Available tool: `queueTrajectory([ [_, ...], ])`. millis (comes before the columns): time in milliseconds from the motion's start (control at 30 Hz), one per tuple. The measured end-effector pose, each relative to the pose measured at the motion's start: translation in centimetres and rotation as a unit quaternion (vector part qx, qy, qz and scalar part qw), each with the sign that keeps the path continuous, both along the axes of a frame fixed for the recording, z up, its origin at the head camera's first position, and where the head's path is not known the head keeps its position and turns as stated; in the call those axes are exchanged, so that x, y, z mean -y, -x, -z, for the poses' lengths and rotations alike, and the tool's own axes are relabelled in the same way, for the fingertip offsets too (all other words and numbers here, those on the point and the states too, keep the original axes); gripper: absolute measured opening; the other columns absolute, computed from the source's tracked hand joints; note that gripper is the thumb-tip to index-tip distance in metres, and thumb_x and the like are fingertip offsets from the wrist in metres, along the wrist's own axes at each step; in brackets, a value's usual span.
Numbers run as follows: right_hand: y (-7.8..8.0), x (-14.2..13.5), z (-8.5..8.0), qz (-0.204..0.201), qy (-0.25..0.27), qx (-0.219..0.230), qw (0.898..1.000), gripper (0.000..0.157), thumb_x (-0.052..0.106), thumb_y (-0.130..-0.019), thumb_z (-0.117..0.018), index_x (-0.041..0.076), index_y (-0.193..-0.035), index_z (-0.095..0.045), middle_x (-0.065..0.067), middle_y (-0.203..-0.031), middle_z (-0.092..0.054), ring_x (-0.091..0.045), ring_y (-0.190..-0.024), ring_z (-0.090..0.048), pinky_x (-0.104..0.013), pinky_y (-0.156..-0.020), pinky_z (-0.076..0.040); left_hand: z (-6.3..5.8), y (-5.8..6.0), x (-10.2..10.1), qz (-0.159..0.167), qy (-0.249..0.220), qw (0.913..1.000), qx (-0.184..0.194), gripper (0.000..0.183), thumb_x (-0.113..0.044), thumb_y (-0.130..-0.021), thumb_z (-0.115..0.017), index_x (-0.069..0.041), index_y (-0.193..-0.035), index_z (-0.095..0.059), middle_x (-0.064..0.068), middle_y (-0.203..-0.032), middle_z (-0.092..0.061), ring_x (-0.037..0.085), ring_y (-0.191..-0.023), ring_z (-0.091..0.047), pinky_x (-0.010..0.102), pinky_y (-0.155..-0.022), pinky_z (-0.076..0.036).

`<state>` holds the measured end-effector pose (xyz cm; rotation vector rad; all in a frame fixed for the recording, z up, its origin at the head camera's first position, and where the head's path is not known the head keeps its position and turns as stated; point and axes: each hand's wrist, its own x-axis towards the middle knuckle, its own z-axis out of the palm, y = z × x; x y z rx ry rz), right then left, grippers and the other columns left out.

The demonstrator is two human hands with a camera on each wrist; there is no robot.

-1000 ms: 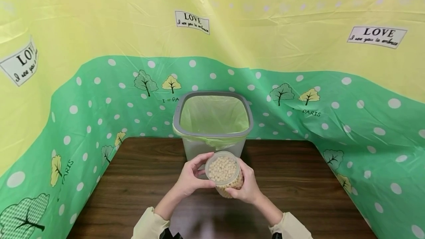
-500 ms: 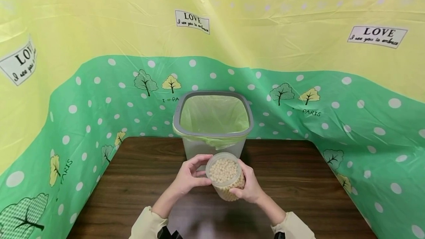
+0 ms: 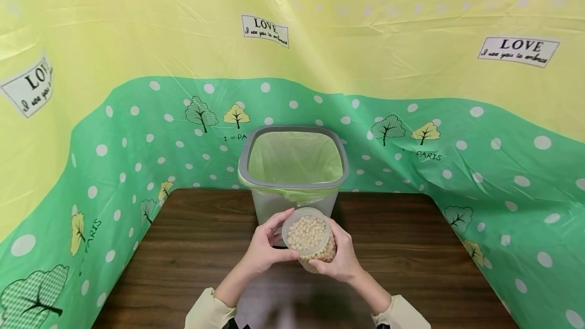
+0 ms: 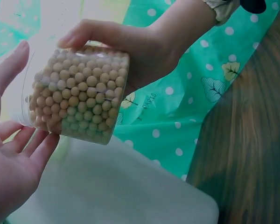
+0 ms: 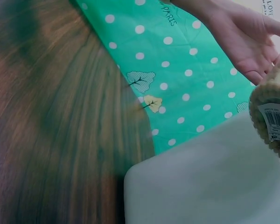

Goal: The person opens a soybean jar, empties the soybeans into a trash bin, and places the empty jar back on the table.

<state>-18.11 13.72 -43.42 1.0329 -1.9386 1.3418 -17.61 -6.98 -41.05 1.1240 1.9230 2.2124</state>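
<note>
A clear plastic jar (image 3: 308, 235) packed with small round beige balls is held over the table in the head view, its top tilted toward the camera. My right hand (image 3: 340, 258) grips its body from the right side. The left hand (image 3: 262, 248) curves round the rim end from the left, thumb and fingertips at the jar's edge. In the left wrist view the jar (image 4: 81, 93) lies sideways between both hands, and the right thumb and palm wrap its upper side. The right wrist view shows the jar's base with a barcode label (image 5: 277, 119).
A pale bin with a grey rim (image 3: 292, 185) and a green liner bag (image 3: 297, 159) stands just behind the jar. The dark wooden table (image 3: 192, 248) lies below. A green and yellow patterned sheet (image 3: 411, 75) hangs around the back and sides.
The left thumb and fingers first pulled slightly back from the rim, then closed in on it again. The jar dipped a little toward me and came back up, still in the right hand.
</note>
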Motion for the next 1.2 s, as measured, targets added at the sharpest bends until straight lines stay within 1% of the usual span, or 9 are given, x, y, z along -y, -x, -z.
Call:
queueTrajectory([
  [67, 0.0, 0.0, -0.1, 0.001, 0.004, 0.003, 1.000, 0.083, 0.050, -0.069, -0.071, -0.010, -0.120, -0.047, -0.020, -0.106, -0.058, -0.014, -0.097, -0.057, -0.020, -0.082, -0.046, -0.1, 0.0, 0.1, 0.005, 0.007, 1.0000, 0.001, 0.079, -0.017, -0.073, -0.076, 0.010, -0.134, -0.034, 0.027, -0.129, -0.041, 0.009, -0.115, -0.047, 0.027, -0.088, -0.046],
  [100, 0.1, -0.1, -0.1, -0.008, 0.005, 0.003, 1.000, 0.081, 0.050, -0.069, -0.070, -0.010, -0.119, -0.048, -0.019, -0.105, -0.058, -0.014, -0.096, -0.057, -0.021, -0.081, -0.046, -0.2, 0.1, 0.3, 0.018, 0.006, 0.9998, 0.002, 0.078, -0.016, -0.074, -0.075, 0.011, -0.134, -0.033, 0.026, -0.129, -0.041, 0.010, -0.116, -0.046, 0.028, -0.088, -0.046],
  [267, 0.3, -0.4, 0.0, -0.100, -0.006, 0.031, 0.994, 0.073, 0.047, -0.074, -0.066, -0.007, -0.120, -0.047, -0.015, -0.105, -0.059, -0.014, -0.094, -0.057, -0.027, -0.079, -0.048, -0.4, 0.9, 1.3, 0.092, 0.003, 0.9951, 0.035, 0.075, -0.015, -0.074, -0.076, 0.014, -0.130, -0.036, 0.011, -0.128, -0.047, 0.012, -0.113, -0.049, 0.030, -0.084, -0.049],
  [333, 0.4, -0.5, 0.0, -0.124, -0.016, 0.043, 0.991, 0.072, 0.046, -0.075, -0.065, -0.006, -0.121, -0.047, -0.013, -0.107, -0.059, -0.015, -0.094, -0.057, -0.028, -0.079, -0.048, -0.5, 1.2, 1.5, 0.113, 0.014, 0.9926, 0.041, 0.078, -0.017, -0.072, -0.077, 0.012, -0.131, -0.035, 0.008, -0.129, -0.047, 0.011, -0.113, -0.049, 0.031, -0.084, -0.049],
  [467, 0.3, -0.3, -0.2, -0.115, -0.023, 0.038, 0.992, 0.072, 0.047, -0.074, -0.065, -0.004, -0.122, -0.047, -0.013, -0.106, -0.059, -0.015, -0.093, -0.058, -0.029, -0.078, -0.049, -0.4, 1.5, 1.4, 0.127, 0.044, 0.9907, 0.023, 0.084, -0.021, -0.073, -0.077, 0.008, -0.136, -0.031, 0.019, -0.135, -0.041, 0.011, -0.115, -0.048, 0.031, -0.085, -0.048],
  [633, 0.2, -0.1, 0.0, -0.057, -0.007, 0.028, 0.998, 0.073, 0.049, -0.072, -0.069, -0.004, -0.118, -0.050, -0.013, -0.103, -0.060, -0.014, -0.092, -0.058, -0.025, -0.079, -0.048, -0.4, 1.5, 0.9, 0.084, 0.035, 0.9958, 0.006, 0.081, -0.021, -0.073, -0.077, 0.008, -0.134, -0.034, 0.028, -0.132, -0.040, 0.011, -0.113, -0.049, 0.031, -0.086, -0.047],
  [767, 0.1, 0.1, 0.2, -0.023, 0.006, 0.030, 0.999, 0.074, 0.048, -0.070, -0.070, -0.004, -0.119, -0.050, -0.014, -0.105, -0.060, -0.014, -0.093, -0.058, -0.022, -0.080, -0.047, -0.4, 1.4, 0.5, 0.043, 0.028, 0.9987, -0.001, 0.078, -0.021, -0.072, -0.078, 0.006, -0.132, -0.038, 0.028, -0.127, -0.044, 0.012, -0.113, -0.050, 0.031, -0.087, -0.046],
  [933, 0.1, 0.1, 0.4, -0.009, 0.015, 0.030, 0.999, 0.074, 0.048, -0.070, -0.071, -0.003, -0.120, -0.050, -0.013, -0.105, -0.060, -0.013, -0.093, -0.058, -0.021, -0.079, -0.047, -0.5, 1.4, 0.3, 0.014, 0.023, 0.9996, -0.008, 0.077, -0.022, -0.070, -0.079, 0.005, -0.131, -0.040, 0.028, -0.124, -0.048, 0.013, -0.112, -0.050, 0.032, -0.087, -0.046],
  [1200, 0.0, 0.2, 0.6, 0.007, 0.009, 0.026, 1.000, 0.078, 0.047, -0.069, -0.072, -0.006, -0.121, -0.049, -0.018, -0.104, -0.060, -0.013, -0.092, -0.058, -0.023, -0.076, -0.049, -1.0, 1.0, 0.7, -0.050, 0.004, 0.9986, -0.014, 0.077, -0.018, -0.068, -0.081, 0.007, -0.129, -0.042, 0.027, -0.128, -0.046, 0.007, -0.113, -0.049, 0.027, -0.087, -0.045],
])
